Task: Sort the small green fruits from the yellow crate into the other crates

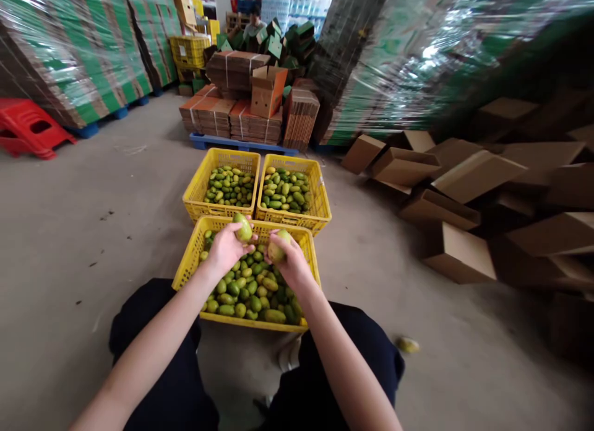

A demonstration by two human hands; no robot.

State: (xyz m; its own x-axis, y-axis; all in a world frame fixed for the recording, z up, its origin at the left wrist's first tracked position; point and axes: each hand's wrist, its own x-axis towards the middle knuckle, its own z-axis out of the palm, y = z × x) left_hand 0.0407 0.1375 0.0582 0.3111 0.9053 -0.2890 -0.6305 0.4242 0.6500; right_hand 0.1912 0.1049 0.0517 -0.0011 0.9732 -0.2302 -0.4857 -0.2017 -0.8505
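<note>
Fruits (242,227) in both hands (228,248) look oval (yellowish green).

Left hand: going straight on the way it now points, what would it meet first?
Most likely the far rim of the near yellow crate, ahead of the left hand and the green fruit it holds; the hand's height over that rim is unclear, so it might pass above.

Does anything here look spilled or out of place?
Yes: what looks like a fruit lies on the floor by the right knee, outside the crates. The boxes at right lie jumbled at odd angles.
</note>
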